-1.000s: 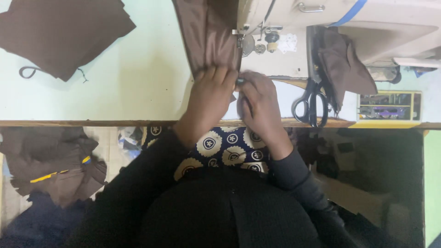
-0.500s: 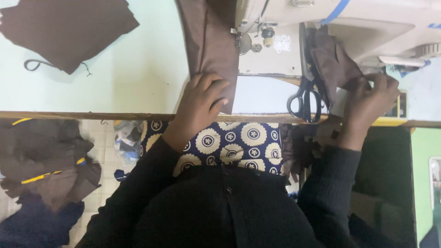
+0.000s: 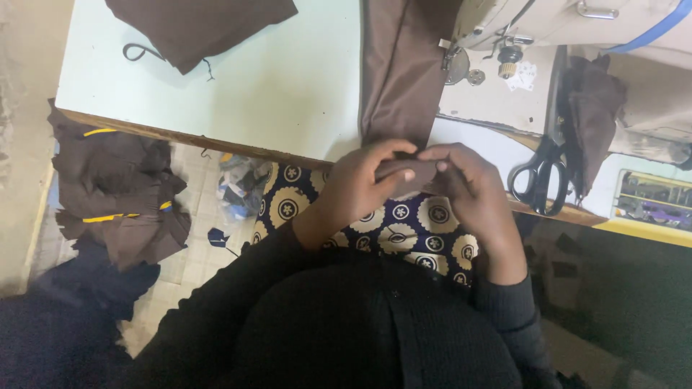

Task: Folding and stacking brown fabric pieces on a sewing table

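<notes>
**Brown cloth held between both hands at the desk edge**

Brown is the colour of the small piece of fabric (image 3: 405, 173) that both hands hold together, just over the near edge of the desk (image 3: 274, 94). The left hand (image 3: 360, 189) has its fingers (image 3: 393, 150) curled over the top of the piece and its thumb pressed on the front side. The right hand (image 3: 472, 189) meets it from the other side, and its fingers (image 3: 443, 153) pinch the same piece, so the fingertips of the two hands almost touch each other. Both hands are closed on the cloth, not released.

Directly beyond the fingers, a long strip of brown fabric (image 3: 400, 72) lies on the pale green desk and runs away to the sewing machine (image 3: 577, 21). It ends just at the fingers; I cannot tell if the small piece is joined to it. Under the hands is a dark blue garment with round cream patterns (image 3: 375, 227), on the lap of the person.

To the right of the right fingers, black scissors (image 3: 539, 180) lie on the desk, beside a dark brown cloth (image 3: 595, 108) that hangs there. Far to the left of the left fingers, another brown fabric piece (image 3: 194, 25) lies on the desk. Below the desk, on the left, a pile of brown clothes with yellow stripes (image 3: 115, 194) rests on the floor.
</notes>
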